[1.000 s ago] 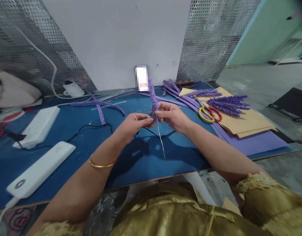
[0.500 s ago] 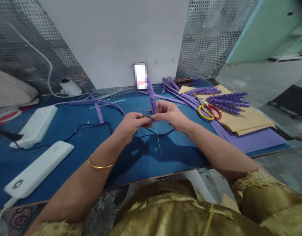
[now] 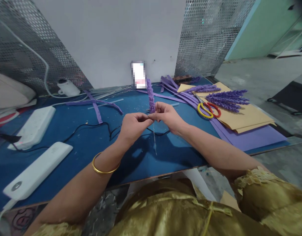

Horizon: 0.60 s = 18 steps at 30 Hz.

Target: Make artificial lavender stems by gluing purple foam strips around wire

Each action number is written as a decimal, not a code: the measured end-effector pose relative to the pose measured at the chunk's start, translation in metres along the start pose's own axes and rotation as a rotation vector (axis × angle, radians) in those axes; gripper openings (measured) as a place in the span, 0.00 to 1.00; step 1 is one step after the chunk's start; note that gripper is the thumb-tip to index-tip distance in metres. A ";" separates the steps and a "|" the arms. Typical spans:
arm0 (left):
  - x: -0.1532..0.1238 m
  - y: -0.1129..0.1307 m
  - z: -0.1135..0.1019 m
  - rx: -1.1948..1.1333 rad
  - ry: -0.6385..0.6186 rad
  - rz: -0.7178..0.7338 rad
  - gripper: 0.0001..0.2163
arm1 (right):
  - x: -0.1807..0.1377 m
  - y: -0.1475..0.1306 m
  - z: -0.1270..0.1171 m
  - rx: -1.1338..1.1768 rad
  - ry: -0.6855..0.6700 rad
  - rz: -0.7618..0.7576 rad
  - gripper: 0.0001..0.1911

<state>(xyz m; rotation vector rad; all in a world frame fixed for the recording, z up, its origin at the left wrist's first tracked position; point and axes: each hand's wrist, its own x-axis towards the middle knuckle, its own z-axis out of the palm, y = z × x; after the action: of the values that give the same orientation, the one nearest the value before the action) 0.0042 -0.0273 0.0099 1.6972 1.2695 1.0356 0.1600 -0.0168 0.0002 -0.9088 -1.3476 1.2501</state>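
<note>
Over the middle of the blue table, a purple lavender stem of fringed craft material (image 3: 151,96) stands nearly upright between my hands. Its thin wire (image 3: 155,141) hangs down below my fingers. My right hand (image 3: 167,115) is closed, thumb and fingers pinching the lower end of the purple spike. My left hand (image 3: 136,125) is closed too, its thumb and fingertips pressed together at the base of the stem and touching the right fingertips. What exactly lies between the left fingertips is hidden.
Scissors (image 3: 205,110) with yellow and red handles lie right, by finished lavender stems (image 3: 227,100) on tan sheets (image 3: 254,118). Purple strips (image 3: 176,90) lie behind. White power strips (image 3: 39,170) and a black cable (image 3: 84,126) are left. A lit phone (image 3: 138,74) leans on the back panel.
My left hand's fingers have shifted at the base of the stem, with the thumb now nearer the right fingertips. The stem stays upright in the right hand; the whole view has shifted slightly.
</note>
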 end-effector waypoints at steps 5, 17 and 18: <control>-0.002 0.002 0.003 -0.028 0.038 -0.014 0.05 | 0.000 0.002 0.000 0.018 0.002 0.016 0.14; 0.006 0.001 -0.002 -0.570 -0.059 -0.268 0.08 | 0.008 -0.001 -0.012 0.231 -0.232 0.000 0.13; 0.006 0.000 -0.001 -0.577 -0.073 -0.275 0.08 | 0.009 0.000 -0.013 0.243 -0.251 0.000 0.14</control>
<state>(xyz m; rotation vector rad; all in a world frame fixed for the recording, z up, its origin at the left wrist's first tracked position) 0.0042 -0.0214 0.0116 1.0794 0.9947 1.0352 0.1713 -0.0053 0.0004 -0.5966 -1.3502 1.5284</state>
